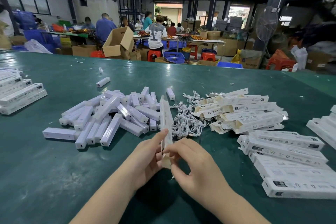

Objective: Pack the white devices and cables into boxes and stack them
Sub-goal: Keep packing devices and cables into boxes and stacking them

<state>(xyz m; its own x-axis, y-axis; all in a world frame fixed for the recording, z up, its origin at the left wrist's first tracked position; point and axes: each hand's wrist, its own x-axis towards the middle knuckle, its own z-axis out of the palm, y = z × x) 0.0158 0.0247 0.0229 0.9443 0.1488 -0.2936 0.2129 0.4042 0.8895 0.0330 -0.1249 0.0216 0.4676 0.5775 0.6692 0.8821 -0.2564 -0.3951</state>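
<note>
At lower centre of the head view, both hands held one long box (166,125) upright over the bench (54,169).
Left hand (145,158) gripped its side; right hand (192,165) pinched the near end flap. Boxing was likely underway; next, a white device (111,129) from the centre-left pile and a cable (185,122).

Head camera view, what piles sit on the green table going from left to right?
Stack of closed boxes → heap of white devices → tangle of white cables → pile of flat boxes → packed boxes.
</note>
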